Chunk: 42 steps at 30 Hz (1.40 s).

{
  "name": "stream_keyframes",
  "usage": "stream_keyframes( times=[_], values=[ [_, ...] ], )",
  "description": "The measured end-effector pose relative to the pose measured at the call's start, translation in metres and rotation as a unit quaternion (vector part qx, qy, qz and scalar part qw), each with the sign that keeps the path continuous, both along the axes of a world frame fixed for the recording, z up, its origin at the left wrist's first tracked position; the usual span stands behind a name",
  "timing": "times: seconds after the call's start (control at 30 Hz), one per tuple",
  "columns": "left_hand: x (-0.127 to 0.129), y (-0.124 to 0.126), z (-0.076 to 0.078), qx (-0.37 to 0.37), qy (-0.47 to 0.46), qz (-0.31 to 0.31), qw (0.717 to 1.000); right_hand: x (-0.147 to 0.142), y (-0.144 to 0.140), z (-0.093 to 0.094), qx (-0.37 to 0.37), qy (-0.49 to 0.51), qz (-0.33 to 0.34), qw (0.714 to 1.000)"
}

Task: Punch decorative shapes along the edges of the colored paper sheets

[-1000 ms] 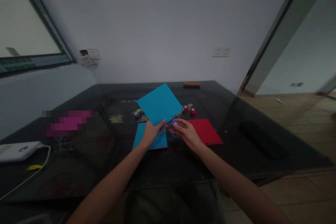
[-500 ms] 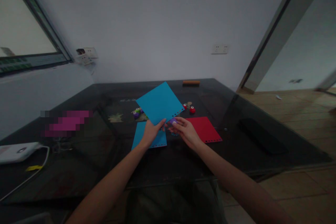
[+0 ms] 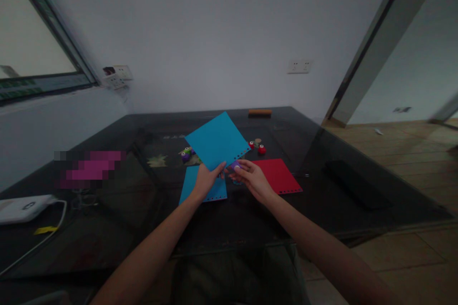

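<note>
Left hand (image 3: 207,180): gripping the lower corner of a raised blue sheet (image 3: 218,138), thumb on top, the fingers beneath largely hidden.
Right hand (image 3: 255,178): thumb and fingertips closed in a narrow pinch on a small purple piece (image 3: 235,165) with a white spot, just beside the left thumb.
Raised blue sheet: tilted above the dark table (image 3: 257,224), a row of punched holes along its right-hand lower edge.
Lower blue sheet (image 3: 190,183): flat on the table, partly under the left hand.
Red sheet (image 3: 281,176): flat on the table, beyond the right wrist.
Purple figure (image 3: 185,157) and green figure (image 3: 188,150): side by side, left of the raised sheet.
Red figure (image 3: 262,150): right of it.
Brown cylinder (image 3: 260,113): near the table's far edge.
</note>
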<state>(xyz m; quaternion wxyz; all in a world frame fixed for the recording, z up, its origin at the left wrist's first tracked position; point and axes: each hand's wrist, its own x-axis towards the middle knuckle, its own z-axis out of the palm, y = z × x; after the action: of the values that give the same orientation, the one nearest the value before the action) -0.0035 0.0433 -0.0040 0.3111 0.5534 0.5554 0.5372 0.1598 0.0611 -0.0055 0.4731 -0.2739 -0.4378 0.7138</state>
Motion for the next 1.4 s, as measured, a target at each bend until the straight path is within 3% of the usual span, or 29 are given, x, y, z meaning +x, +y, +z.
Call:
stream_keyframes(
  times=[0.97,1.23,1.4],
  values=[
    [0.0059,-0.0052,0.0042,-0.010,0.010,-0.019,1.000,0.0008,0.0014,-0.0012,-0.004,-0.001,-0.017,1.000],
    [0.0073,-0.0042,-0.0002,0.035,0.040,0.014,0.998,0.0016,0.0003,0.0016,0.007,-0.007,-0.028,1.000],
    [0.0062,-0.0041,-0.0026,0.038,0.073,-0.001,0.997,0.0017,0.0019,-0.0017,0.020,-0.009,-0.024,0.999]
  ],
)
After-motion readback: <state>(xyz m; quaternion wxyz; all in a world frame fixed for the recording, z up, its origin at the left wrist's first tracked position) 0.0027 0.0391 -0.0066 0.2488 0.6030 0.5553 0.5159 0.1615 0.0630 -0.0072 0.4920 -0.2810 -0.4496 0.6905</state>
